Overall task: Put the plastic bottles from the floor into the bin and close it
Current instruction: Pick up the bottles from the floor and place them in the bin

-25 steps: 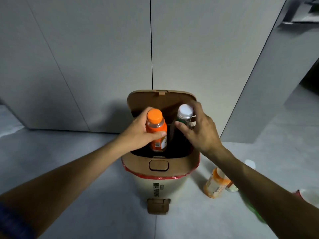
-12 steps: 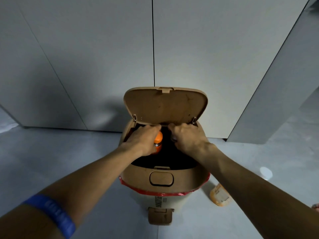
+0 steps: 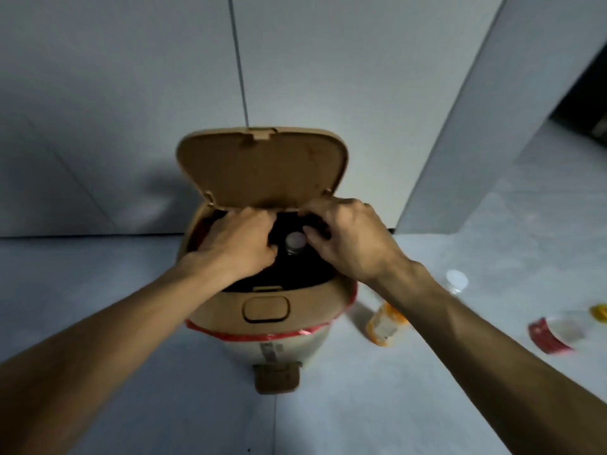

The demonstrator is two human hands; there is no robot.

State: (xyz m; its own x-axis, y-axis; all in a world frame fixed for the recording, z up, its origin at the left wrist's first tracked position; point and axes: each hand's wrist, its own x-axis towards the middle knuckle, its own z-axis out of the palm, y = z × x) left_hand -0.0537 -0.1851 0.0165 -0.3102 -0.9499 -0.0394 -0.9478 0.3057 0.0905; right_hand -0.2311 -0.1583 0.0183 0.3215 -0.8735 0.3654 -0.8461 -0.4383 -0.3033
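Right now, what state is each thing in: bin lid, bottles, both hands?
Tan plastic bin lid: open, standing upright.
White-capped bottle: upright inside the tan pedal bin.
Left hand: curled over the bin opening; grip unclear.
Right hand: over the opening, fingers by the cap; contact unclear.
Orange-labelled plastic bottle: lying on the floor.
Red-labelled clear bottle: lying on the floor.

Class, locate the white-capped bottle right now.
Head view: the white-capped bottle stands inside the open bin, between the left hand and right hand.

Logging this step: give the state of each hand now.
Left hand: over the open bin, fingers curled; holding anything cannot be told.
Right hand: fingers loosely bent beside the white-capped bottle; grip cannot be told.
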